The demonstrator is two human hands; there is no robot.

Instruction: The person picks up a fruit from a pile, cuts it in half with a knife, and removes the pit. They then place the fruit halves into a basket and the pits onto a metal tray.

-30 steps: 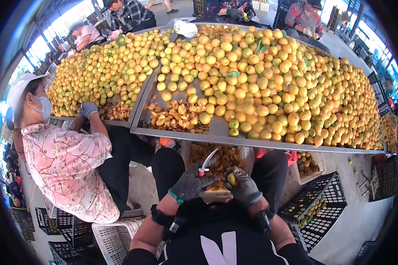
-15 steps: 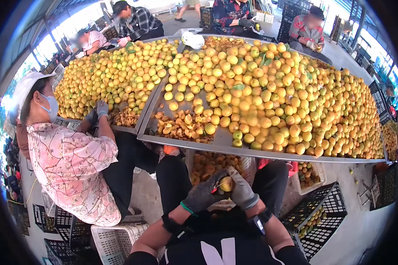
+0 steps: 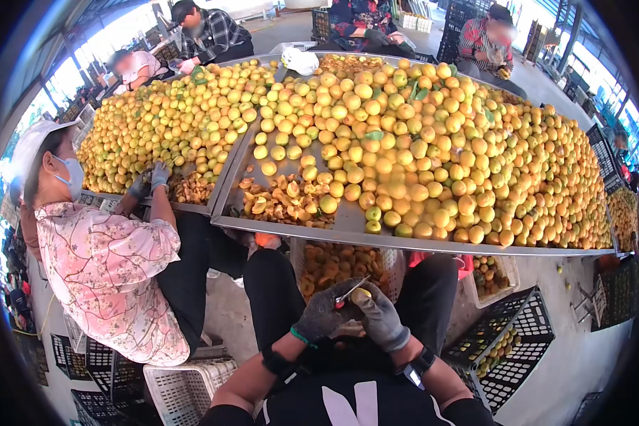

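My left hand (image 3: 325, 312), in a dark grey glove, is closed around a small knife (image 3: 351, 290) with a red handle, its blade pointing up to the right. Beside it my right hand (image 3: 382, 319), in a lighter grey glove, has its fingers wrapped round a yellow fruit (image 3: 362, 293), mostly hidden by the glove. Both hands are close together above my lap. Just beyond them is a white crate (image 3: 397, 275) holding cut fruit (image 3: 337, 264). Past it, a metal table (image 3: 348, 226) bears heaped whole fruit (image 3: 440, 156) and a pile of cut pieces (image 3: 287, 199).
A co-worker in a pink shirt (image 3: 106, 263) sits close on the left, gloved hands at the table. Other people sit along the far side. A white basket (image 3: 181, 387) stands at lower left, a black crate (image 3: 522, 355) with fruit at lower right. A white bag (image 3: 300, 61) lies on the table.
My hands have shifted slightly left and down. The fruit is now more covered by my right fingers, and the knife blade shows beside it. The view has moved slightly.
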